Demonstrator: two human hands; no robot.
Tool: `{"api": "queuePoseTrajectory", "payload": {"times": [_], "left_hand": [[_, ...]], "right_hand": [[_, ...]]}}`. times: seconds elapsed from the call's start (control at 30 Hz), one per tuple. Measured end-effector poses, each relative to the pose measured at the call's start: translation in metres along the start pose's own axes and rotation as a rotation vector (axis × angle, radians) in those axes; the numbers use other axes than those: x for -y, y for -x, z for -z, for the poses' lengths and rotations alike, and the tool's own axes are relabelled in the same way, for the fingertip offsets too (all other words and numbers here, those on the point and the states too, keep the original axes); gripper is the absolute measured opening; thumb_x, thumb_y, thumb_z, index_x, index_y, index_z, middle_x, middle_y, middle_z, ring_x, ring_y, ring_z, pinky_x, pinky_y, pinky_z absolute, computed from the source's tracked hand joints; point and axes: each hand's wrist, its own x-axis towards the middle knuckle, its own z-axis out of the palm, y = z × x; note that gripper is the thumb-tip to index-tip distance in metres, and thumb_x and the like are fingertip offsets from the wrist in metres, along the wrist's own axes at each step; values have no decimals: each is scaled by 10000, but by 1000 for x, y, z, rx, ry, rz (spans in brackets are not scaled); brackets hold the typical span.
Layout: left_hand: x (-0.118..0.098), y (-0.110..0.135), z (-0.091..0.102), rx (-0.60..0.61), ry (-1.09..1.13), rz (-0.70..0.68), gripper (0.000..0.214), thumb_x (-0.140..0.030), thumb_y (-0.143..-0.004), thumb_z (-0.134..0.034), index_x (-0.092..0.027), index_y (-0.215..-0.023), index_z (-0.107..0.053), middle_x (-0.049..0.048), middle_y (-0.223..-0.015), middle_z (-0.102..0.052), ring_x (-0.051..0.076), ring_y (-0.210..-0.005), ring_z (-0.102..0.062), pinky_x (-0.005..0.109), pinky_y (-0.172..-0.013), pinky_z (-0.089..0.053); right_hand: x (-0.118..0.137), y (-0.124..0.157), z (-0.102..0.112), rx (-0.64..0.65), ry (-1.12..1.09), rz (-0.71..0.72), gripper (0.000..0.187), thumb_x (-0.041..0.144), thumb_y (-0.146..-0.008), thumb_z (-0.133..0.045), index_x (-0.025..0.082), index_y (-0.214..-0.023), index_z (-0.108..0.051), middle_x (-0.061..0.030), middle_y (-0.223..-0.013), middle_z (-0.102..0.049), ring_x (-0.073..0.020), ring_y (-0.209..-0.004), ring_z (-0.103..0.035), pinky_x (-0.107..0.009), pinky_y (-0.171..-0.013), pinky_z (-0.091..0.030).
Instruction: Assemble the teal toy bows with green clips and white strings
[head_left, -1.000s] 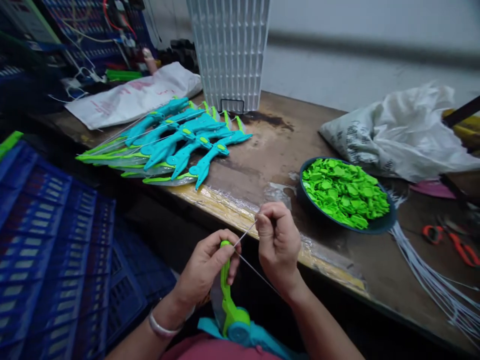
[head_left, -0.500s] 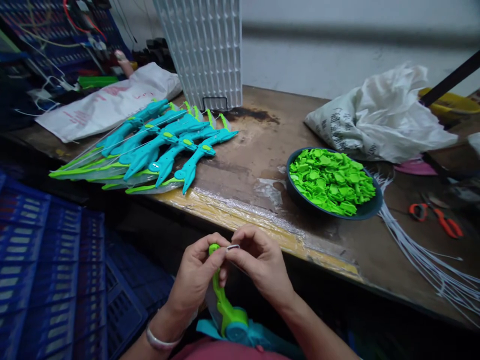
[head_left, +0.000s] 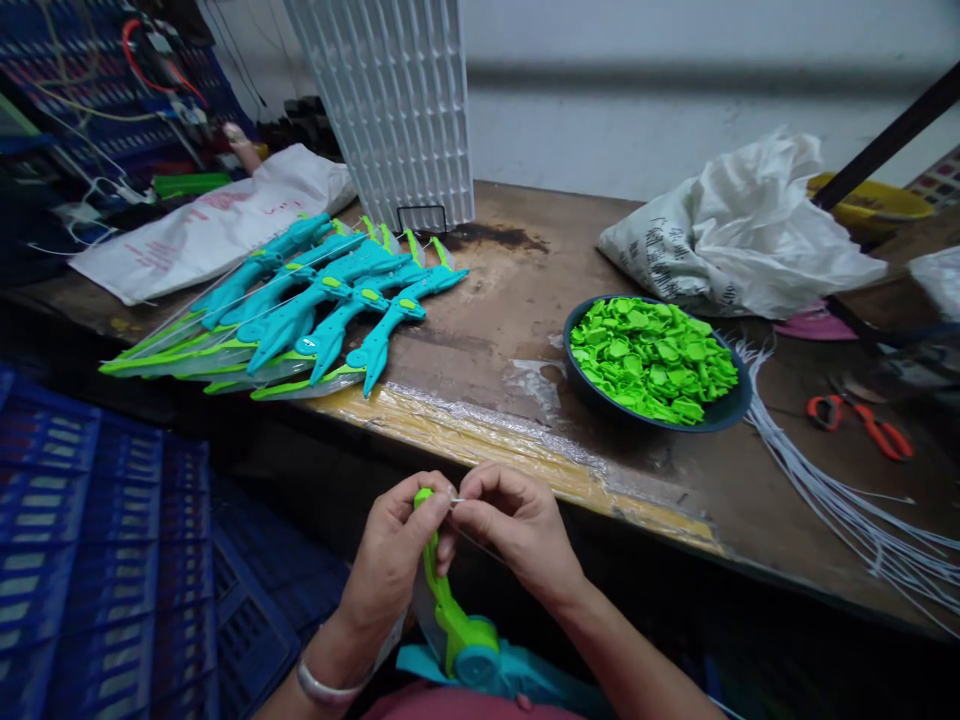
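A blue and green toy bow (head_left: 466, 640) lies across my lap, its green limb rising toward me. My left hand (head_left: 401, 550) is closed around the tip of that limb, thumb and forefinger pinching at its end. Right beside it, my right hand (head_left: 517, 525) pinches a thin white cord (head_left: 459, 501), whose short end shows between the fingertips of both hands. The cord's tail runs down under my right hand. Whether the cord passes through the limb tip is hidden by my fingers.
Several finished-looking toy bows (head_left: 322, 300) lie on the workbench (head_left: 487, 330) at left. A dark bowl (head_left: 739, 400) of green plastic parts stands right of centre. Beyond it are white cords (head_left: 832, 480), orange-handled pliers (head_left: 885, 435) and a white sack (head_left: 750, 230). Blue crates (head_left: 97, 550) stand at lower left.
The cord's loop between my fingertips has shrunk to a short straight piece. Both hands stay nearly in place, and the view has shifted slightly.
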Motion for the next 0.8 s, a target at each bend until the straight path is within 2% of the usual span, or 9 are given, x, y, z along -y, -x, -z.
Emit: {"api": "queuePoseTrajectory", "payload": {"times": [0.13, 0.2, 0.27, 0.4, 0.5, 0.6, 0.7, 0.8], "left_hand": [[-4, -1, -2, 17, 50, 43, 251, -369, -904, -685, -166, -775, -615, -34, -569, -524, 78, -450, -457, 177, -422, -387], [-5, -3, -3, 44, 68, 71, 265, -386, -873, -712, -165, -771, -607, -37, -553, -515, 80, -439, -452, 177, -414, -378], [-6, -4, -3, 63, 63, 87, 284, -404, -855, -727, -165, -764, -604, -39, -536, -509, 82, -432, -452, 178, -411, -377], [-6, -3, -2, 32, 32, 66, 299, -398, -851, -736, -165, -727, -596, -33, -548, -525, 84, -439, -467, 182, -418, -390], [-5, -1, -1, -4, 17, 46, 268, -366, -850, -748, -165, -741, -609, -41, -538, -526, 80, -430, -476, 181, -426, -404], [-3, -2, 1, 14, 19, 52, 249, -351, -858, -744, -162, -759, -616, -39, -559, -536, 73, -431, -483, 174, -423, -402], [-2, -3, 3, 48, 48, 86, 239, -349, -860, -738, -161, -777, -616, -43, -578, -527, 68, -432, -484, 165, -416, -396], [-2, -4, 3, 54, 88, 105, 251, -353, -847, -744, -158, -767, -609, -47, -590, -508, 64, -429, -474, 166, -406, -398]], "right_hand": [[13, 7, 4, -77, 594, 373, 99, 150, -943, -619, 201, -864, -653, -28, -914, -670, -143, -857, -655, -272, -783, -541], [14, 7, 5, -23, 749, 543, 134, 101, -966, -556, 202, -928, -636, -57, -1027, -669, -161, -969, -639, -306, -854, -528], [13, 5, 6, 43, 814, 625, 148, 87, -983, -516, 199, -964, -611, -64, -1009, -660, -163, -943, -625, -314, -825, -528], [11, 5, 5, 51, 865, 632, 137, 99, -993, -497, 199, -947, -579, -27, -858, -599, -149, -806, -572, -293, -727, -498], [10, 7, 3, -31, 802, 504, 89, 127, -976, -547, 201, -932, -568, -4, -841, -596, -127, -760, -570, -267, -702, -482], [9, 9, 2, -109, 740, 395, 78, 152, -959, -603, 201, -903, -577, 11, -823, -609, -113, -733, -580, -247, -680, -476], [8, 9, 2, -98, 800, 492, 121, 140, -967, -599, 193, -859, -592, -2, -815, -614, -123, -759, -589, -260, -706, -486], [5, 10, 3, -58, 930, 646, 114, 114, -987, -549, 185, -987, -637, -49, -890, -646, -157, -840, -612, -300, -750, -521]]}}
